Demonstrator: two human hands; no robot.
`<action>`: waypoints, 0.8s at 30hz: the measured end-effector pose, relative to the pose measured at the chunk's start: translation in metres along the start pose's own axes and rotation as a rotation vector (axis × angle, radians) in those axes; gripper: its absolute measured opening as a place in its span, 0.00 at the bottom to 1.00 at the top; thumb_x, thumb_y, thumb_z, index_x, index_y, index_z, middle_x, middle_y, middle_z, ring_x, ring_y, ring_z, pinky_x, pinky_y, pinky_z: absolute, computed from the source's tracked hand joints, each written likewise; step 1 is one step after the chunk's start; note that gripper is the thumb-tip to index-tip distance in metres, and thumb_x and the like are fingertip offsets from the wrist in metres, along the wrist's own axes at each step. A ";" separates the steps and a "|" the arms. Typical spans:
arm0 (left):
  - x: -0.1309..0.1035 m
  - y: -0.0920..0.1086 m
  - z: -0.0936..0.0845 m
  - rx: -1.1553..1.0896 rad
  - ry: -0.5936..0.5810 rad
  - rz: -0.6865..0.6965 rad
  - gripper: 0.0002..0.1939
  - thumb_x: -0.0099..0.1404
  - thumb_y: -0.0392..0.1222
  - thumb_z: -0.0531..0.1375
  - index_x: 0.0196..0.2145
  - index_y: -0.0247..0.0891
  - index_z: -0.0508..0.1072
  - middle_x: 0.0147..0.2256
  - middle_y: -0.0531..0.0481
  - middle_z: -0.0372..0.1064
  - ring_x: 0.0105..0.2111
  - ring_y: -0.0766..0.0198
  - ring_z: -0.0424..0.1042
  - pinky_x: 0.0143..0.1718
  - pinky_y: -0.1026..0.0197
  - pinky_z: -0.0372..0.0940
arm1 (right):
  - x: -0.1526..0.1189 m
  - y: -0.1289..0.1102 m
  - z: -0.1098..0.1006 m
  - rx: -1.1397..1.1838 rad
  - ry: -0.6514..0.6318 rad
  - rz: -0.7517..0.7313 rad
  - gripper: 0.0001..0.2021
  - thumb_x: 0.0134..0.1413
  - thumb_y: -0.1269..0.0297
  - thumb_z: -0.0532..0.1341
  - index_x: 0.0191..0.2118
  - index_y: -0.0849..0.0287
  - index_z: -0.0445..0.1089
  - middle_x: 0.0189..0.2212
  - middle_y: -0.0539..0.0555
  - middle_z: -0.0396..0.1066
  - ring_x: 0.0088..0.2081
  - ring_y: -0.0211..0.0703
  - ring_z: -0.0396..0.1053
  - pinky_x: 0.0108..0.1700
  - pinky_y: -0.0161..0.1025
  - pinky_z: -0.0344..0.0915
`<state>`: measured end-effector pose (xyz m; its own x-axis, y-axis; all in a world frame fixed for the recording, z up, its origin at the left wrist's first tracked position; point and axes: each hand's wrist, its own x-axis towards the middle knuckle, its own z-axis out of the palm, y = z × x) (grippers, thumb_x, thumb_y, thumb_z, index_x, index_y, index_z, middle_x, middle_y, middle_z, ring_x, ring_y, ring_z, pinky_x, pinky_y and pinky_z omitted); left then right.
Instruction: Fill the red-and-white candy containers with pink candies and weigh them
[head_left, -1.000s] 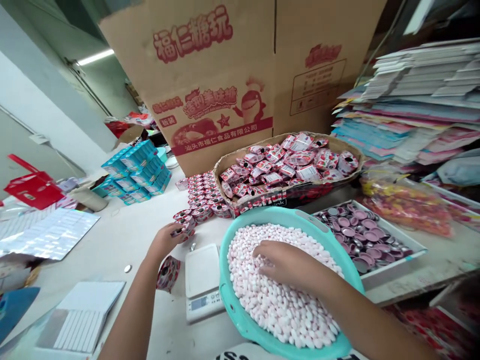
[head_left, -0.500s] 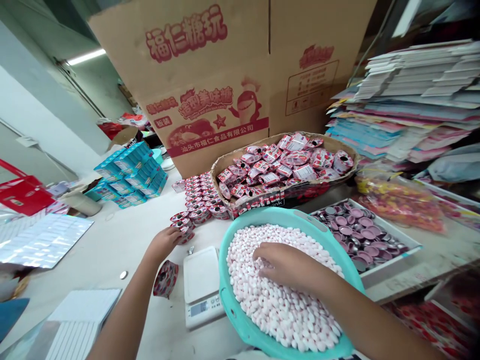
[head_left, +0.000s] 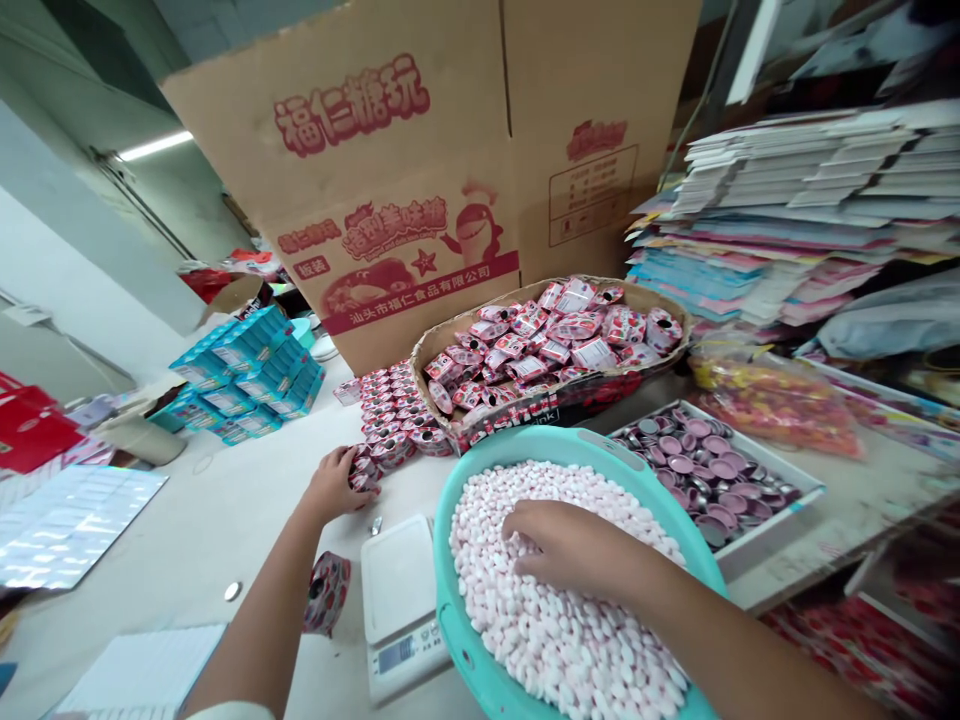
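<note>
My left hand (head_left: 334, 486) is closed around a small red-and-pink printed packet (head_left: 364, 470) at the near end of rows of like packets (head_left: 394, 410). My right hand (head_left: 551, 540) rests on white candies (head_left: 585, 650) in a turquoise plastic basin (head_left: 450, 600). Its fingers are curled down among the candies, with the fingertips partly hidden. Between the hands lies a white digital scale (head_left: 401, 590) with its pan bare. One more printed packet with a round dark hole (head_left: 328, 592) stands beside my left forearm.
Behind the basin, a cut-down carton (head_left: 487, 430) holds many packets, before a large cardboard box (head_left: 420, 130). Pink and silver caps fill a white tray (head_left: 795, 500) at right. Blue boxes (head_left: 247, 370) stand stacked at left. A small round disc (head_left: 232, 591) lies on the table.
My left hand has gone from touching a packet at the row's end to wrapping round it. My right hand stays in the candies, fingers curled. The view has shifted slightly.
</note>
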<state>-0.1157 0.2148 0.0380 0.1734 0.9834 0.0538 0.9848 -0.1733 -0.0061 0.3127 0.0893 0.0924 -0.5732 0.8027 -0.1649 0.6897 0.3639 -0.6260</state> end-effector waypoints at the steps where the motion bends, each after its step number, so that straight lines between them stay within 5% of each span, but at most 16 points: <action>1: -0.001 -0.001 0.000 -0.003 -0.003 -0.009 0.51 0.50 0.64 0.65 0.64 0.31 0.61 0.61 0.30 0.59 0.60 0.37 0.61 0.61 0.43 0.59 | 0.000 0.000 0.000 0.004 -0.002 0.004 0.14 0.53 0.62 0.62 0.46 0.56 0.75 0.47 0.58 0.75 0.49 0.57 0.72 0.50 0.48 0.65; 7: 0.000 -0.003 -0.004 -0.008 -0.016 -0.049 0.55 0.51 0.66 0.64 0.68 0.34 0.54 0.59 0.31 0.59 0.60 0.36 0.59 0.61 0.41 0.58 | 0.000 -0.002 -0.002 -0.002 -0.021 0.004 0.13 0.54 0.62 0.62 0.45 0.56 0.75 0.47 0.58 0.75 0.49 0.57 0.71 0.50 0.49 0.65; 24: 0.032 -0.017 0.002 0.021 0.015 0.035 0.47 0.50 0.59 0.66 0.63 0.34 0.62 0.63 0.31 0.58 0.62 0.39 0.60 0.62 0.44 0.58 | 0.002 0.001 0.000 -0.018 -0.007 0.002 0.11 0.53 0.62 0.63 0.43 0.56 0.75 0.43 0.57 0.74 0.47 0.57 0.72 0.48 0.47 0.65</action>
<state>-0.1263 0.2497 0.0375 0.2080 0.9757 0.0682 0.9780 -0.2065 -0.0289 0.3121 0.0914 0.0921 -0.5750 0.8000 -0.1713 0.6987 0.3712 -0.6115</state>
